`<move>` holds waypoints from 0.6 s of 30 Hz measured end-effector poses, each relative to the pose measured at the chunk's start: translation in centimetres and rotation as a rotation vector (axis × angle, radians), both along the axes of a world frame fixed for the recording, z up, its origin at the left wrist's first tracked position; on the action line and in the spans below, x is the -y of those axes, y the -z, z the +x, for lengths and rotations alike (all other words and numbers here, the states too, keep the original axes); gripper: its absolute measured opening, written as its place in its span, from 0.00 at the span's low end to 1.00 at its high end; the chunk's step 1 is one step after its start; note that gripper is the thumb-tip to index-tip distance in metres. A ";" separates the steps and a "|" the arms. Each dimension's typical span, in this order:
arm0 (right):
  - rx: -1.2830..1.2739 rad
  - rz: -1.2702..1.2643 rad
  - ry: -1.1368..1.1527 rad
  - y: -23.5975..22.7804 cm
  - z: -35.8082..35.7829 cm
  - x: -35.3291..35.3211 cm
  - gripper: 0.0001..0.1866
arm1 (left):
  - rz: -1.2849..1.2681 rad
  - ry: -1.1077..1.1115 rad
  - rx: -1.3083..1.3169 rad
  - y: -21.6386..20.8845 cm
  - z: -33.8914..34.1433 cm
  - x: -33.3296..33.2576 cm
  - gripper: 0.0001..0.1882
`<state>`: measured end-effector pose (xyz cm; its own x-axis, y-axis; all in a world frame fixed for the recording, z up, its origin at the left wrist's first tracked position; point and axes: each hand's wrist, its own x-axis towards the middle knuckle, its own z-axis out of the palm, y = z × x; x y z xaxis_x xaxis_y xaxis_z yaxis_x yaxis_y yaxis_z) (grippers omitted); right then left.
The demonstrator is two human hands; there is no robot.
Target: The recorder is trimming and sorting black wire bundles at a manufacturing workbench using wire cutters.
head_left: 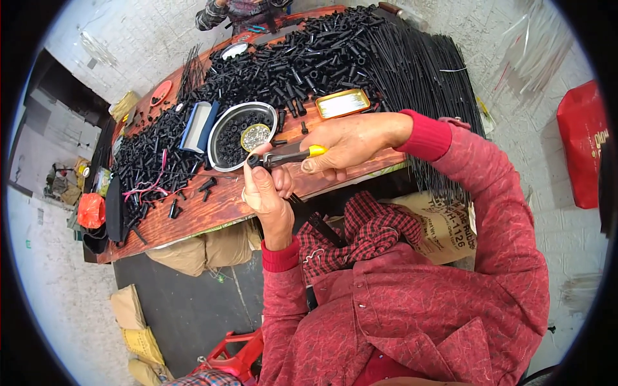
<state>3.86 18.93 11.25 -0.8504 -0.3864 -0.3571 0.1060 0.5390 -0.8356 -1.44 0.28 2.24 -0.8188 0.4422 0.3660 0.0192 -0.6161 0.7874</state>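
My left hand (265,193) is closed around a black rubber-like tube part (255,160), its round end held up between thumb and fingers. Pale wrapping shows on a finger of that hand. My right hand (341,145) grips what look like pliers (290,156) with a yellow handle end. Their metal tip touches or nearly touches the end of the black part. Just behind my hands stands an oval metal tray (214,154) of small black pieces. A small round tin (256,136) of tiny silvery bits sits in it.
A large heap of black tube parts (290,67) and long thin black rods (425,83) cover the table's far side. A yellow-rimmed tin (343,103) and a blue box (199,127) stand nearby. Another person (248,13) sits across. Sacks (199,251) lie below the table's front edge.
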 end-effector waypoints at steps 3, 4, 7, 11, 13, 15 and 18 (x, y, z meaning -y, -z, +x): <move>0.032 -0.033 -0.041 -0.1 -0.5 -0.2 0.16 | -0.001 -0.006 -0.004 -0.2 0.1 0.1 0.25; 0.034 -0.024 -0.029 -0.4 -0.4 -0.3 0.16 | -0.002 -0.007 -0.020 -0.2 0.0 -0.1 0.24; 0.072 -0.033 -0.015 -0.7 -0.5 -0.3 0.16 | -0.016 -0.010 -0.008 0.0 -0.1 -0.1 0.24; 0.203 0.002 -0.018 -2.6 -0.4 -0.3 0.17 | -0.008 0.001 -0.019 0.1 -0.1 -0.1 0.24; 0.190 0.003 -0.019 -2.1 -0.8 -0.6 0.18 | -0.023 -0.005 -0.004 -0.3 0.1 -0.4 0.23; 0.175 0.004 -0.020 -2.2 -1.0 -0.7 0.19 | -0.036 -0.022 -0.010 -0.1 0.0 -0.5 0.22; 0.193 0.086 -0.040 -3.4 -1.3 -0.5 0.19 | -0.055 -0.049 -0.018 0.1 -0.1 -0.5 0.21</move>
